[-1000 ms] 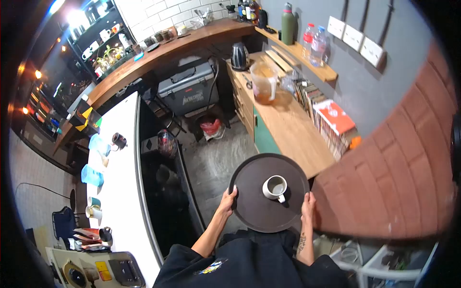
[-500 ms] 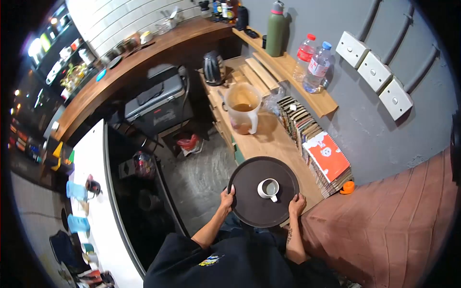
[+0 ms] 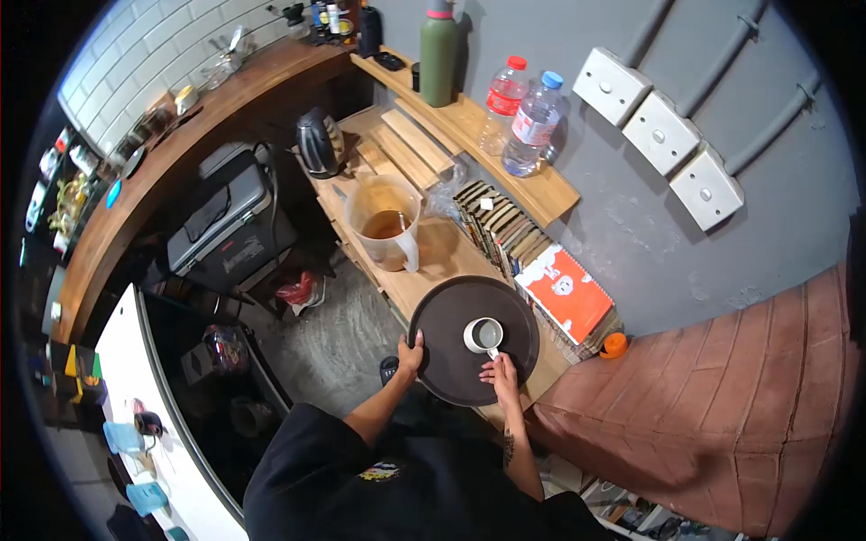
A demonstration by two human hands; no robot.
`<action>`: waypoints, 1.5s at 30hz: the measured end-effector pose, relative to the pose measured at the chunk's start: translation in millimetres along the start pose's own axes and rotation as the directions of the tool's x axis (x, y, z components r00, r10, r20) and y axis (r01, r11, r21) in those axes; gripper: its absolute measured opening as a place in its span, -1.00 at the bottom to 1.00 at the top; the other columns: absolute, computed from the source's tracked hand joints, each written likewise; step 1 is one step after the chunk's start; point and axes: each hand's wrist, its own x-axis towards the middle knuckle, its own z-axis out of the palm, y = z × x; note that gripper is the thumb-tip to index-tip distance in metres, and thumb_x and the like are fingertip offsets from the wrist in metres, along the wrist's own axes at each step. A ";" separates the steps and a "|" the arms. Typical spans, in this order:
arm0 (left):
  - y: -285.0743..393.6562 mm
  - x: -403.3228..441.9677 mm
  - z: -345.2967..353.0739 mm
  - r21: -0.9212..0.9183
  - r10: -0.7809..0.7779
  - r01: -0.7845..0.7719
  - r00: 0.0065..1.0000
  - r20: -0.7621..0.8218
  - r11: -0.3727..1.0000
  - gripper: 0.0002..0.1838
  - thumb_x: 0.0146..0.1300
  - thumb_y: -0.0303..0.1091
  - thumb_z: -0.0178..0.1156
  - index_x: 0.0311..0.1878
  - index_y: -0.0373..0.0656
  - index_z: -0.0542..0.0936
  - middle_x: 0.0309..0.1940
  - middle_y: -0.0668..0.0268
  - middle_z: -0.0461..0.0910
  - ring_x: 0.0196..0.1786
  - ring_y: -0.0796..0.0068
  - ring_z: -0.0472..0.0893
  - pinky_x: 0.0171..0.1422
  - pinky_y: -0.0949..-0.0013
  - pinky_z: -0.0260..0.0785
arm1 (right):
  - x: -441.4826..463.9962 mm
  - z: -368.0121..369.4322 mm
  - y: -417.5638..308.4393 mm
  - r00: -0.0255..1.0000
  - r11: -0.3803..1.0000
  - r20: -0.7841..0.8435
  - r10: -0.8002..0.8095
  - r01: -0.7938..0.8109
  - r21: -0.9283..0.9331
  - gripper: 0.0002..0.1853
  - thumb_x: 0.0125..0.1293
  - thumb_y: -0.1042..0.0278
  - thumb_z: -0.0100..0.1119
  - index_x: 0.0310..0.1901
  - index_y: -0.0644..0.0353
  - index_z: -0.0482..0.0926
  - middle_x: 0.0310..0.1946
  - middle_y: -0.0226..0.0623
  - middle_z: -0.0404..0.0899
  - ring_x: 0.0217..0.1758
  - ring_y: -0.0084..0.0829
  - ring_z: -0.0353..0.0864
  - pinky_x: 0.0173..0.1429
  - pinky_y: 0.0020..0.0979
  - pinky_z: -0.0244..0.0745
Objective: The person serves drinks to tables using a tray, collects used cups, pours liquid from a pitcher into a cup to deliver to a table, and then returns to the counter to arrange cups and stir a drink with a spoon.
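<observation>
The left hand (image 3: pixel 410 352) is clamped on the left edge of the round tray (image 3: pixel 446 361). The right hand (image 3: pixel 502 374) has its fingers at the handle of the white cup (image 3: pixel 484 334) – I cannot tell if they pinch it. The cup is on the tray, right of its middle. Farther off, a big jug (image 3: pixel 379 236) stands on the counter (image 3: pixel 456 263).

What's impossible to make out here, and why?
All in the head view:
Left hand: most fingers hidden beneath the tray.
Right hand: too small to tell whether it grips the mug's handle.
Green bottle: top cut off by the upper edge.
Book spines: titles too small.
</observation>
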 end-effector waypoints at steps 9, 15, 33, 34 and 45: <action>-1.7 -17.7 -36.6 0.188 0.072 -0.099 0.987 0.146 0.977 -0.22 0.17 0.17 0.22 0.21 -0.30 0.27 -0.02 -0.04 0.52 0.02 0.19 0.54 0.13 0.23 0.37 | 22.2 2.5 10.1 0.996 0.979 0.066 0.055 -0.067 0.192 -0.71 0.45 0.09 -0.07 -0.19 0.18 0.42 -0.38 -0.30 0.51 -0.41 -0.42 0.58 -0.31 -0.40 0.53; -20.9 -81.9 -114.2 -0.090 -0.175 0.215 0.928 0.329 0.972 -0.58 0.31 -0.07 0.17 0.09 -0.12 0.39 -0.24 0.33 0.57 -0.27 0.61 0.48 -0.23 0.44 0.42 | 18.7 43.1 6.7 0.997 0.958 0.025 0.067 -0.071 0.277 -0.67 0.44 0.04 -0.10 -0.38 0.09 0.33 -0.53 -0.38 0.39 -0.54 -0.45 0.42 -0.43 -0.41 0.38; 47.3 -229.0 -402.8 0.300 0.598 -0.518 0.707 -0.377 0.801 -0.03 0.02 -0.15 0.40 0.41 -0.22 0.05 0.40 0.00 0.09 0.45 0.07 0.11 0.50 0.16 -0.02 | -159.4 409.1 -15.4 0.100 0.938 0.957 0.273 0.194 -0.288 -0.66 0.46 0.15 -0.11 -0.36 0.25 0.43 -0.55 -0.41 0.35 -0.56 -0.52 0.41 -0.44 -0.47 0.37; 47.9 -241.7 -426.6 0.328 0.604 -0.507 0.661 -0.445 0.797 -0.01 -0.02 -0.16 0.42 0.40 -0.21 0.08 0.38 -0.01 0.12 0.44 0.04 0.13 0.48 0.16 0.02 | -175.5 432.3 -7.9 0.019 0.944 0.961 0.276 0.181 -0.275 -0.64 0.47 0.15 -0.13 -0.37 0.26 0.45 -0.56 -0.44 0.32 -0.53 -0.55 0.38 -0.42 -0.49 0.33; -7.4 -383.9 -564.4 0.245 0.267 -0.117 0.257 -0.929 0.963 0.01 -0.10 -0.22 0.47 0.40 -0.20 0.10 0.31 0.02 0.25 0.37 0.04 0.26 0.42 0.14 0.14 | -357.8 626.4 56.3 -0.620 0.823 0.615 0.487 0.562 -0.084 -0.58 0.50 0.10 -0.17 -0.43 0.23 0.44 -0.62 -0.52 0.31 -0.57 -0.69 0.29 -0.49 -0.56 0.23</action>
